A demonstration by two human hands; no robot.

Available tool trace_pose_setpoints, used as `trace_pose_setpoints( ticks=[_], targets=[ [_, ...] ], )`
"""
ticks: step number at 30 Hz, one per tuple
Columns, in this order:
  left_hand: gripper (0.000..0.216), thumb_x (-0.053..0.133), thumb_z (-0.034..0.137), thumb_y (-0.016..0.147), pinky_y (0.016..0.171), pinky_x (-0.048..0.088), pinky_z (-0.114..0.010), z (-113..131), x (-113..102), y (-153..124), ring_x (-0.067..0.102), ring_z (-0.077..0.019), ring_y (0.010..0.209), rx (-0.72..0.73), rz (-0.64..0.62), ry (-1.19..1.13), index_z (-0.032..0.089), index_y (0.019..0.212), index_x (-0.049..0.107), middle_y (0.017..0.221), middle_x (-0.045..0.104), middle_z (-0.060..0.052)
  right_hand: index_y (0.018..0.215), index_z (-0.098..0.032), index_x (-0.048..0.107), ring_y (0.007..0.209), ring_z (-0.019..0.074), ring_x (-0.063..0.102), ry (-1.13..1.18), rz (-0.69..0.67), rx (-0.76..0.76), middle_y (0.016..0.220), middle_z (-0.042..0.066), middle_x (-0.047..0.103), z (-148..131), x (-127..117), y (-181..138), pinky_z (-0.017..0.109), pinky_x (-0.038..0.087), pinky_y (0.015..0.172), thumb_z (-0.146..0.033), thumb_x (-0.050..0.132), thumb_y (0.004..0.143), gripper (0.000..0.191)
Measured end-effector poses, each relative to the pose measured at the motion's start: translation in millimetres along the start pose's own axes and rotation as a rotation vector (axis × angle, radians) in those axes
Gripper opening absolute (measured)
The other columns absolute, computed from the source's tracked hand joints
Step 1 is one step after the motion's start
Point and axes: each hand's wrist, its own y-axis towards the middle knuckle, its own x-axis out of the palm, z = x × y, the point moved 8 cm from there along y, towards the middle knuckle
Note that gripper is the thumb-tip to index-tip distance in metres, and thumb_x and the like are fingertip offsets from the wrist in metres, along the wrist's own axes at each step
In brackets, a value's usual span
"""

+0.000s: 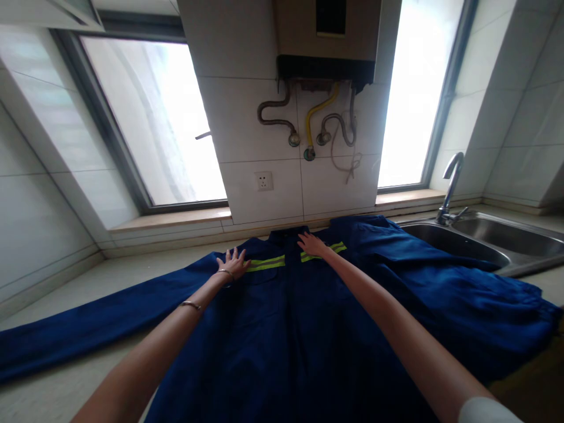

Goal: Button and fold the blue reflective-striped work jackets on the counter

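Observation:
A dark blue work jacket (291, 329) with yellow-green reflective stripes (265, 263) lies spread front-up on the pale countertop (53, 393). Its left sleeve (88, 323) stretches far out to the left; the right sleeve (484, 305) lies bunched toward the sink. My left hand (233, 264) rests flat on the jacket's chest near the left stripe, fingers spread. My right hand (312, 244) lies flat near the collar, beside the right stripe, fingers stretched out. Neither hand holds anything.
A steel double sink (506, 241) with a tap (452, 185) sits at the right. On the tiled wall behind hang a water heater (328, 41) with pipes and a socket (264, 180). Windows stand on both sides.

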Motion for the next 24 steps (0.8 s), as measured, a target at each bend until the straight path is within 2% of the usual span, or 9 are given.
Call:
trace_pose_setpoints(
  ticks=[2,4,7,12,14,16,18,21,24],
  targets=[
    [0.07,0.021,0.059,0.09,0.096,0.014,-0.077,-11.9,14.0,5.4,0.002,-0.0455,0.14,-0.044,-0.034,-0.057,0.024,0.151,0.018,0.156,0.005,-0.016,0.15,-0.024,0.022,0.137,0.0378,0.023,0.024,-0.072,0.116,0.154,0.016,0.02,16.0,18.4,11.6,0.063,0.018,0.104,-0.057,0.025,0.096,0.063],
    [0.074,0.018,0.065,0.087,0.091,0.015,-0.08,-23.8,26.8,6.6,0.006,-0.0482,0.138,-0.095,-0.076,-0.113,0.026,0.151,0.017,0.156,0.007,-0.016,0.15,-0.032,0.018,0.139,0.0407,0.015,0.042,-0.139,0.211,0.156,0.012,0.014,35.5,35.4,16.0,0.07,0.009,0.102,-0.066,0.022,0.092,0.067],
    [0.081,0.017,0.074,0.082,0.088,0.011,-0.082,-36.6,38.8,6.5,0.004,-0.0507,0.137,-0.176,-0.141,-0.15,0.03,0.15,0.015,0.157,0.006,-0.014,0.149,-0.037,0.016,0.141,0.0399,0.006,0.05,-0.156,0.263,0.158,0.006,0.007,56.7,48.9,19.1,0.069,0.001,0.103,-0.071,0.019,0.089,0.07],
    [0.088,0.023,0.083,0.073,0.085,0.011,-0.084,-45.5,47.0,8.4,-0.004,-0.0552,0.134,-0.323,-0.272,-0.179,0.039,0.148,0.013,0.158,-0.006,-0.005,0.15,-0.034,0.015,0.141,0.039,0.003,0.048,-0.155,0.306,0.158,0.007,0.004,66.8,50.1,22.4,0.068,0.0,0.104,-0.075,0.024,0.084,0.078],
    [0.088,0.025,0.082,0.073,0.084,0.011,-0.084,-45.0,46.6,9.5,-0.004,-0.0564,0.134,-0.33,-0.25,-0.17,0.038,0.149,0.015,0.158,-0.004,-0.007,0.15,-0.029,0.022,0.14,0.0406,0.01,0.07,-0.168,0.305,0.157,0.01,0.011,65.3,42.4,25.0,0.067,0.007,0.105,-0.075,0.037,0.081,0.084],
    [0.086,0.025,0.079,0.076,0.084,0.01,-0.084,-42.6,43.6,9.4,0.0,-0.0564,0.134,-0.3,-0.169,-0.152,0.035,0.149,0.018,0.157,0.002,-0.011,0.144,-0.021,0.039,0.134,0.0403,0.03,0.122,-0.168,0.26,0.149,0.015,0.033,59.7,28.2,32.4,0.059,0.024,0.105,-0.069,0.054,0.076,0.084],
    [0.082,0.022,0.076,0.079,0.085,0.007,-0.084,-39.1,40.2,6.7,0.004,-0.0551,0.135,-0.261,-0.09,-0.138,0.032,0.149,0.021,0.157,0.008,-0.014,0.128,-0.012,0.059,0.118,0.036,0.052,0.168,-0.141,0.2,0.129,0.017,0.057,50.5,8.6,45.1,0.045,0.04,0.097,-0.057,0.062,0.076,0.069],
    [0.081,0.018,0.075,0.08,0.088,0.005,-0.082,-35.2,37.0,-0.4,0.005,-0.0537,0.136,-0.244,-0.055,-0.142,0.031,0.149,0.023,0.156,0.011,-0.015,0.111,-0.006,0.068,0.103,0.0307,0.061,0.185,-0.032,0.141,0.108,0.016,0.068,28.8,-20.3,70.1,0.035,0.046,0.088,-0.04,0.051,0.086,0.046],
    [0.082,0.017,0.075,0.08,0.09,0.003,-0.081,-31.8,32.4,-5.9,0.004,-0.0532,0.136,-0.244,-0.066,-0.153,0.03,0.149,0.023,0.156,0.011,-0.015,0.117,-0.009,0.065,0.11,0.0259,0.058,0.201,0.072,0.056,0.114,0.012,0.067,-8.3,-29.6,91.1,0.03,0.043,0.091,-0.027,0.04,0.092,0.04]
  ],
)
